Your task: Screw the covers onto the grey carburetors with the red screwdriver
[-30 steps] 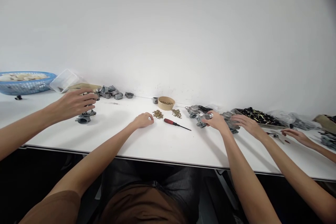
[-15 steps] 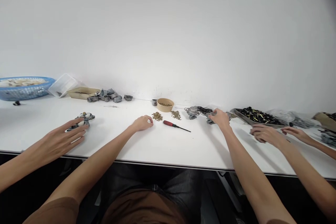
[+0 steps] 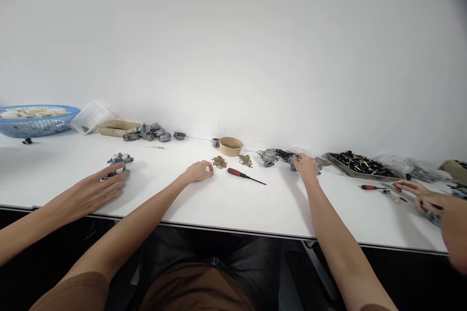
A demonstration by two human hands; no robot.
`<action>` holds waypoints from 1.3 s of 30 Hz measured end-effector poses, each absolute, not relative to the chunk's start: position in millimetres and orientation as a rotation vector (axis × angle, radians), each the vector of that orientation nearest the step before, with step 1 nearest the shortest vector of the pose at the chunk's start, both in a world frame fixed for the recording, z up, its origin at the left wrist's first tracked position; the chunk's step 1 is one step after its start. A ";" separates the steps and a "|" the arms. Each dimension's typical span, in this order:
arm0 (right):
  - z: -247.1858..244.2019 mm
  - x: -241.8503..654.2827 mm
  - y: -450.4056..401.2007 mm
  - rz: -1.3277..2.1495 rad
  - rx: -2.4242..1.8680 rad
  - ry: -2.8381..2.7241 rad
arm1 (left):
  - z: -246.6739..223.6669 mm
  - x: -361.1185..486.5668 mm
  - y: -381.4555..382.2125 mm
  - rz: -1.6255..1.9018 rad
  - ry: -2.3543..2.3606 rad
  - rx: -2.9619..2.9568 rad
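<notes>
My left hand [image 3: 199,171] rests on the white table with its fingers curled; whether anything is in them cannot be made out. Near its fingertips lies a pile of brass screws [image 3: 219,162]. My right hand [image 3: 305,164] reaches to the back right, its fingers on a grey metal part [image 3: 294,162] that it partly hides. Just left of that part are black rings [image 3: 282,155] and a rounded grey metal housing [image 3: 269,156]. Between my hands lies a red-handled screwdriver [image 3: 237,173], below a second screw pile [image 3: 245,160] and a tan bowl of screws [image 3: 230,146].
At left, another person's hand [image 3: 109,184] touches grey parts. A co-worker's hands [image 3: 426,197] are at right, beside another screwdriver [image 3: 369,187]. Along the back stand a blue basket [image 3: 40,126], grey housings [image 3: 153,131] and a metal tray [image 3: 350,171] of black parts.
The co-worker's hand at right has moved further right with a grey part, uncovering a screwdriver. The left person's hand has shifted slightly over its part. My hands have hardly moved.
</notes>
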State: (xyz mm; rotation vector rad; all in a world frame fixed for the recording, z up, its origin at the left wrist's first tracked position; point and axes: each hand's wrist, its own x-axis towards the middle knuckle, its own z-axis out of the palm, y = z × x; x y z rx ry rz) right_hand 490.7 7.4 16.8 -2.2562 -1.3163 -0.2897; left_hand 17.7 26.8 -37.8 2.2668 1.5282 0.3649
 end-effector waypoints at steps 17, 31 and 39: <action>-20.8 409.4 48.3 -0.364 -1.762 -1.793 | -25.5 13.1 15.4 0.306 1.521 2.276; -26.3 419.6 42.7 -0.301 -1.699 -1.756 | -26.1 18.5 22.1 0.227 1.557 2.296; -16.0 417.2 27.3 -0.152 -1.724 -1.832 | -24.0 19.2 17.9 0.240 1.552 2.283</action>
